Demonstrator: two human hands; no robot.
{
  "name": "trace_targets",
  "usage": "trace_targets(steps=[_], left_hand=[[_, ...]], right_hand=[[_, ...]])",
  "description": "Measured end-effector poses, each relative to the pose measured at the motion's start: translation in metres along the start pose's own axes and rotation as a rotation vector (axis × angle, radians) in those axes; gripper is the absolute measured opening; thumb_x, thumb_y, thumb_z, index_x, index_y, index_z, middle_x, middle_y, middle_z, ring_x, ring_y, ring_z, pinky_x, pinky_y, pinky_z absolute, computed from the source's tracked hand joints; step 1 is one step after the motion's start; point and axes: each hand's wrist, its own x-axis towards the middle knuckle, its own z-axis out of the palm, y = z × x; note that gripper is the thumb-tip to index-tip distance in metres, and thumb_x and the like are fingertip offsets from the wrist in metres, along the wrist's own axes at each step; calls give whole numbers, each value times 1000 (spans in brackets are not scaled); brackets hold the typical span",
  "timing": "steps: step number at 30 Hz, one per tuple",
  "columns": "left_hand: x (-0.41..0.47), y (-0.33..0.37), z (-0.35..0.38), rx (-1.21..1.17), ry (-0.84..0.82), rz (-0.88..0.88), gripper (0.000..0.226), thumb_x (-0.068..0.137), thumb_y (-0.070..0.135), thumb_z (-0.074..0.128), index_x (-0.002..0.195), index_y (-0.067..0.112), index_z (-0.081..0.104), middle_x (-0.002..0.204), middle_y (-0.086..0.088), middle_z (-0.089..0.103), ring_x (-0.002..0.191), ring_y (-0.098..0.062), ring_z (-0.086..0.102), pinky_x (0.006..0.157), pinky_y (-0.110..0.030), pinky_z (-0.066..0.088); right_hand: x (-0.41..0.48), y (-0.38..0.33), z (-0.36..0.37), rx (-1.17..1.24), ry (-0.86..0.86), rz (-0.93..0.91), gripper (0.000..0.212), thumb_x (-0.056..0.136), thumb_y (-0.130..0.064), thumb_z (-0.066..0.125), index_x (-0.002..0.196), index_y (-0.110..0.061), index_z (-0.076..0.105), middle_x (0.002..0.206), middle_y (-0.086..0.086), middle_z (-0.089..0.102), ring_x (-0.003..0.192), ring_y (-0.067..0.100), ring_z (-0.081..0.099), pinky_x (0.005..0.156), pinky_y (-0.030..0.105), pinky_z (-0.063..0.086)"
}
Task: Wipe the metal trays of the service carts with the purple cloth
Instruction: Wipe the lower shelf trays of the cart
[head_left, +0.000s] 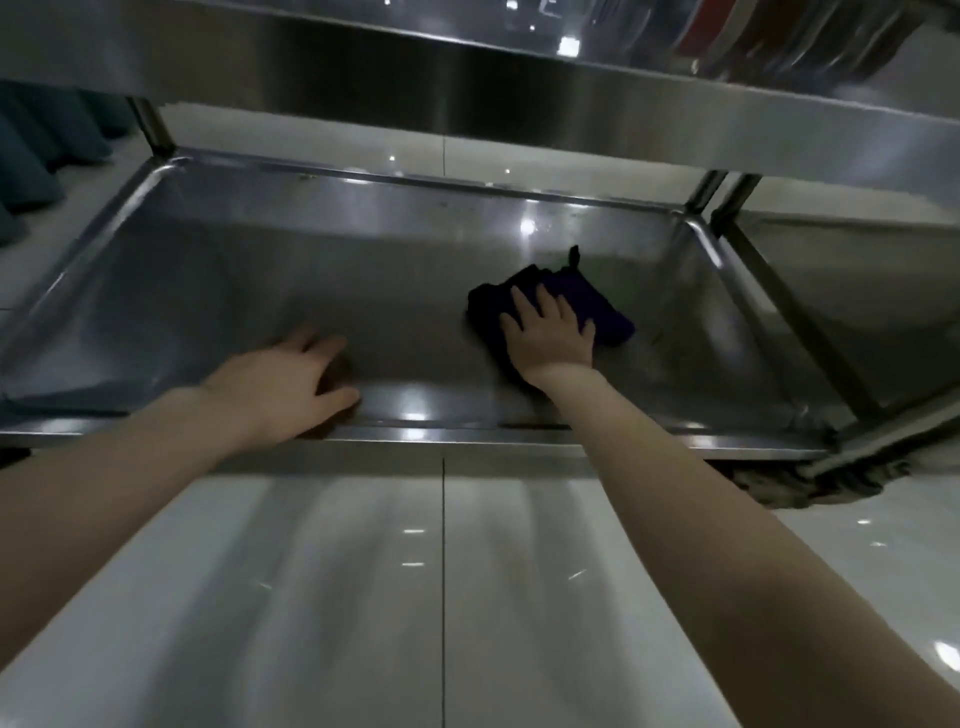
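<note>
Floor (363, 571): pale tiles lie beneath your forearms, nearer than either hand.
Left hand (291, 384): rests on the tray's near rim, fingers loosely straight and holding nothing, though it is blurred.
Right hand (553, 335): farther in and rightward of your left, flat with fingers spread, pressing the cloth down.
Cloth (608, 306): bunched under your right palm, spilling past the fingertips and rightward.
Tray (467, 431): its long axis runs left to right; the larger bare stretch lies leftward of your right hand.
Next stroke: probably sweep leftward along that axis; your right hand alone has the cloth.
Upper tray (467, 78): overhangs beyond both hands.
</note>
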Motion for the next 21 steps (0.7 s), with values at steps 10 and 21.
trace_targets(steps=[10, 21], left_hand=[[10, 136, 31, -91, 94, 126, 50, 96, 50, 38, 144, 43, 30, 159, 9, 17, 145, -25, 15, 111, -56, 23], [20, 160, 26, -156, 97, 42, 49, 84, 42, 58, 131, 34, 45, 146, -1, 32, 132, -35, 32, 106, -56, 31]], right_hand=[[-84, 88, -5, -95, 65, -173, 51, 100, -53, 28, 149, -44, 23, 160, -10, 18, 147, 17, 16, 118, 46, 14], [-67, 103, -5, -25, 130, -120, 50, 101, -50, 28, 150, -39, 27, 160, -6, 21, 147, 19, 15, 117, 51, 9]])
